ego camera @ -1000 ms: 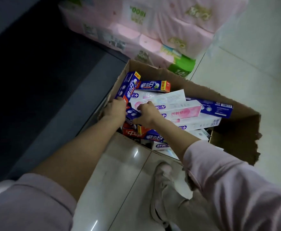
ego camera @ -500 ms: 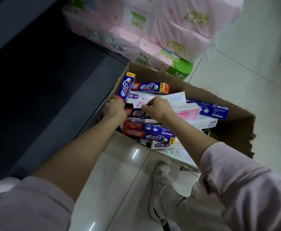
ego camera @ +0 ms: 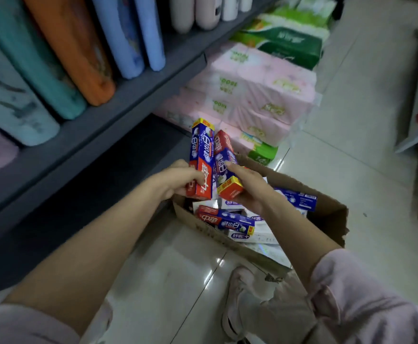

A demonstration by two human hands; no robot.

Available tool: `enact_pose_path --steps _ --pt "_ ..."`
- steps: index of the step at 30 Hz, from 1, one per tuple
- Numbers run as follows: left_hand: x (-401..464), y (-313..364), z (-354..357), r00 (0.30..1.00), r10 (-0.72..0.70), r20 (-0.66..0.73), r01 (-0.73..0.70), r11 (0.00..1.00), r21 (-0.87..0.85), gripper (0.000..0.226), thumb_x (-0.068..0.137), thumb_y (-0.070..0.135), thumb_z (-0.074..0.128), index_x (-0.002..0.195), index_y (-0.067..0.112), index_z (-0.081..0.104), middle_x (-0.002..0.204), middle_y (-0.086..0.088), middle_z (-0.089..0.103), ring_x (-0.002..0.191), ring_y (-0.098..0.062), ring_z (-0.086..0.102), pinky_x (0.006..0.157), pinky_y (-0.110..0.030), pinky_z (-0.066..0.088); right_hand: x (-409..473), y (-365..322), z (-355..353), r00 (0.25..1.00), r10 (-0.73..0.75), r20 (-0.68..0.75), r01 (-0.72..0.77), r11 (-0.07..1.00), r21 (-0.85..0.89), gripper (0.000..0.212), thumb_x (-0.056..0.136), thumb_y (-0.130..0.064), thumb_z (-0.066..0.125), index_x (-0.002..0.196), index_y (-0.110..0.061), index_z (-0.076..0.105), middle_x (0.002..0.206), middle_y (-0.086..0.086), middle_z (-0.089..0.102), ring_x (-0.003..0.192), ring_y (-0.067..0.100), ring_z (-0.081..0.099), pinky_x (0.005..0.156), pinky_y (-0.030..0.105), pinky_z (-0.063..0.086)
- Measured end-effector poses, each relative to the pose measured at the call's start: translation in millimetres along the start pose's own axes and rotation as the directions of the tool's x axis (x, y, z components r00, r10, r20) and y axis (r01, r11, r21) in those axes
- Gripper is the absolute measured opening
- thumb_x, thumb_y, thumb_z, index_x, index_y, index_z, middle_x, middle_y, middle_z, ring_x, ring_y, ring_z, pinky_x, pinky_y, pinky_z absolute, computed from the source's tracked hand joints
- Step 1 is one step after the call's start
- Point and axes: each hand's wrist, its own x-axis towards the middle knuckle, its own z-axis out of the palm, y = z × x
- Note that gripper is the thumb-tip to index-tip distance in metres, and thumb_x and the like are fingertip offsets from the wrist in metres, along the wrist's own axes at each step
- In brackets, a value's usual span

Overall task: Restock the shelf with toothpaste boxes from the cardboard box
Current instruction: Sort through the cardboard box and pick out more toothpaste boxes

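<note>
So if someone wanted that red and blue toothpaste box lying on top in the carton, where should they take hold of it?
Probably across its long narrow sides near the middle, coming down from above. The red and blue toothpaste box lies flat on top of the pile in the cardboard box, its upper face exposed; its ends sit close to neighbouring boxes.

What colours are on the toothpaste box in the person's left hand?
Blue above, red below, yellow top end: toothpaste box, head view.
</note>
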Motion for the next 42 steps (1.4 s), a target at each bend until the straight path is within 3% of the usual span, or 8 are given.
enact_pose_path --steps 8,13,17,22,29,32,36,42 --pt "-156.1 65.7 -34.1 0.919 0.342 -0.198 -0.36 0.931 -0.065 0.036 0.046 0.013 0.045 0.081 0.02 0.044 0.081 -0.01 0.063 0.066 -0.021 0.058 0.057 -0.025 0.051 -128.7 -81.9 70.6 0.965 -0.229 0.131 0.233 0.972 -0.011 0.027 0.084 0.002 0.043 0.109 -0.006 0.051 0.098 0.015 0.064 0.079 0.026 0.066 0.067 0.036 0.056" --pt "-252.8 90.9 -77.5 0.807 0.462 -0.368 -0.519 0.852 -0.07 0.039 0.054 0.033 0.056 0.09 0.022 0.049 0.094 -0.017 0.065 0.078 -0.03 0.062 0.081 -0.046 0.053 -215.7 -131.1 133.2 0.912 -0.372 0.17 0.384 0.922 -0.042 0.056 0.052 -0.014 0.047 0.107 -0.007 0.049 0.085 0.013 0.063 0.063 0.021 0.062 0.056 0.026 0.052" --pt "-326.5 107.9 -118.7 0.656 0.542 -0.525 -0.582 0.807 0.106 0.034 0.078 0.043 0.061 0.099 0.016 0.057 0.092 -0.008 0.067 0.076 -0.024 0.064 0.07 -0.033 0.048 -271.4 -159.9 185.3 0.862 -0.446 0.241 0.469 0.882 -0.043 0.03 0.076 -0.019 0.058 0.1 -0.003 0.054 0.055 0.007 0.066 0.043 0.016 0.062 0.044 0.021 0.052" --pt "-395.8 108.9 -183.9 0.514 0.603 -0.61 -0.49 0.79 0.368 0.027 0.082 0.038 0.063 0.093 0.014 0.061 0.087 -0.005 0.066 0.07 -0.019 0.061 0.055 -0.026 0.04 -307.8 -175.8 244.8 0.739 -0.617 0.269 0.663 0.737 -0.13 0.026 0.092 -0.037 0.057 0.098 -0.012 0.057 0.075 0.004 0.067 0.05 0.008 0.064 0.05 0.021 0.054" --pt "-444.8 90.0 -267.0 0.317 0.64 -0.7 -0.163 0.764 0.625 0.05 0.077 0.036 0.074 0.122 0.022 0.058 0.117 -0.007 0.066 0.109 -0.029 0.059 0.087 -0.036 0.048 -317.6 -196.8 316.0 0.533 -0.754 0.383 0.843 0.438 -0.312 0.023 0.083 -0.032 0.071 0.094 -0.013 0.066 0.082 0.003 0.07 0.07 0.012 0.066 0.074 0.031 0.052" --pt "-444.2 98.5 -295.3 0.322 0.678 -0.66 -0.073 0.713 0.697 0.054 0.081 0.029 0.07 0.132 0.02 0.053 0.128 -0.01 0.06 0.118 -0.031 0.055 0.097 -0.04 0.045 -313.8 -207.5 344.7 0.443 -0.772 0.456 0.878 0.271 -0.393 0.023 0.082 -0.028 0.071 0.102 -0.019 0.065 0.083 -0.006 0.067 0.071 0.003 0.063 0.07 0.02 0.046" --pt "-431.8 122.6 -329.3 0.379 0.644 -0.665 0.003 0.718 0.697 0.056 0.083 0.036 0.069 0.134 0.021 0.052 0.134 -0.011 0.055 0.122 -0.03 0.051 0.101 -0.041 0.042 -298.8 -230.6 382.3 0.397 -0.756 0.521 0.859 0.106 -0.5 0.042 0.085 -0.032 0.068 0.123 -0.019 0.056 0.111 0.0 0.066 0.099 0.018 0.063 0.086 0.034 0.05" --pt "-417.8 152.5 -386.2 0.291 0.566 -0.772 0.106 0.782 0.614 0.055 0.085 0.038 0.066 0.136 0.026 0.048 0.141 -0.005 0.047 0.133 -0.03 0.039 0.108 -0.051 0.026 -258.1 -266.0 431.0 0.337 -0.774 0.537 0.829 -0.027 -0.559 0.05 0.086 -0.033 0.066 0.131 -0.018 0.051 0.124 0.011 0.057 0.109 0.027 0.058 0.094 0.044 0.049"
